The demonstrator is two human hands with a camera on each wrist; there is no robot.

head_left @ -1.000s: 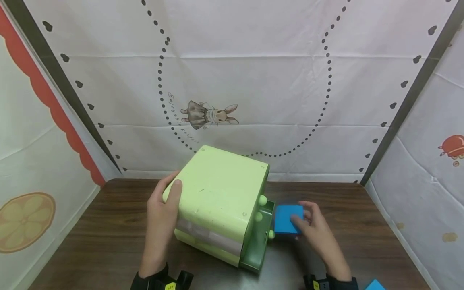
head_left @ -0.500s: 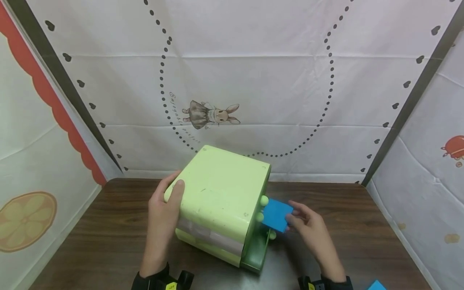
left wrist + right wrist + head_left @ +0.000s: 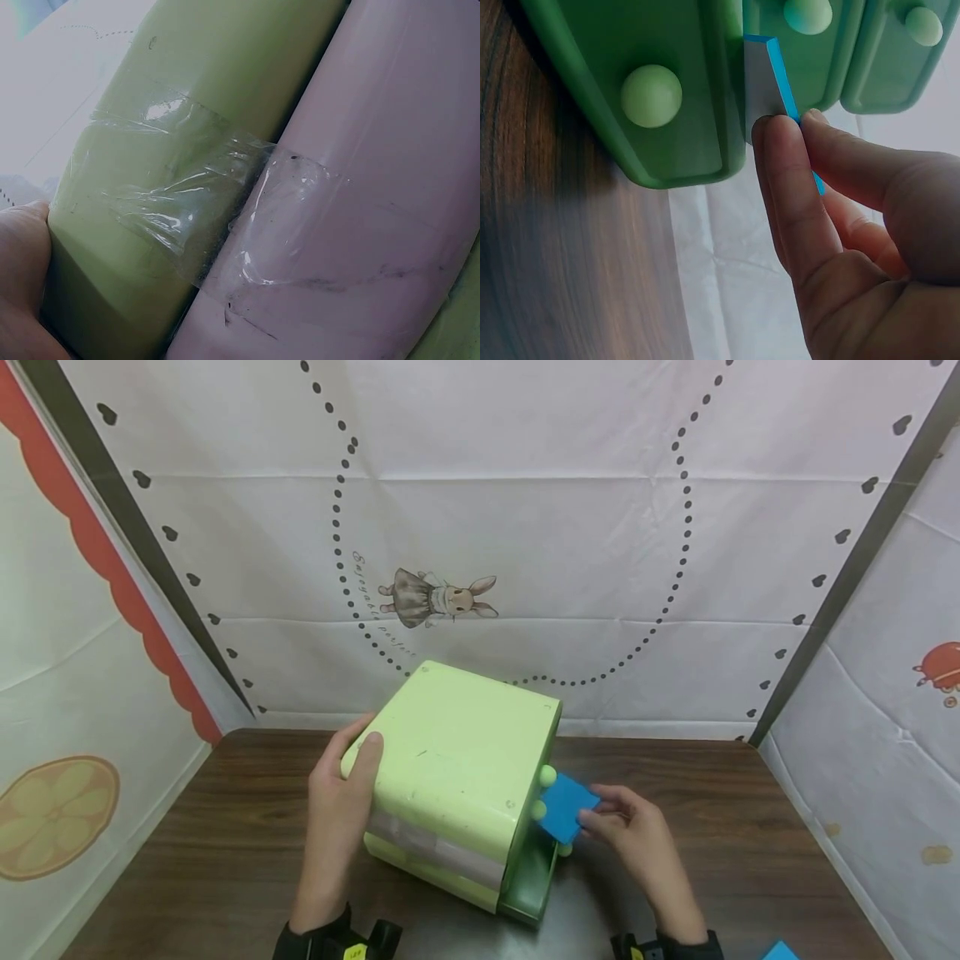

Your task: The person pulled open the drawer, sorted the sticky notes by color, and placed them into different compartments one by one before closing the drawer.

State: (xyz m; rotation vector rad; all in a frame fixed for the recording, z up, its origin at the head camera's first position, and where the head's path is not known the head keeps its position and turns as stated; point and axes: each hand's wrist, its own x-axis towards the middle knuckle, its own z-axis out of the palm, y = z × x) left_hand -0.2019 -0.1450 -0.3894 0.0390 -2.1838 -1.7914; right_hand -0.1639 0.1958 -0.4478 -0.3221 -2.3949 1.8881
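Note:
A light-green mini drawer cabinet (image 3: 457,743) with a pinkish band stands on the table, its drawer fronts with round knobs facing right. Its lowest drawer (image 3: 528,885), dark green, is pulled out. My left hand (image 3: 345,785) holds the cabinet's left end, thumb on top, the other fingers partly hidden. On the right, my right hand (image 3: 633,831) pinches a thin blue square (image 3: 566,807) between thumb and fingers. It is over the open drawer, against the cabinet's front by the knobs. In the right wrist view the square's pale underside (image 3: 765,79) and blue edge show beside the drawer fronts.
Another blue piece (image 3: 780,952) lies at the lower right, cut off by the frame. The brown wooden table (image 3: 720,827) meets a white printed cloth wall (image 3: 570,552) behind and at both sides. Clear tape (image 3: 172,202) spans the cabinet's side.
My right hand has carried the blue square leftward, from beside the open drawer to over it, and turned it. The left hand and the cabinet stay put.

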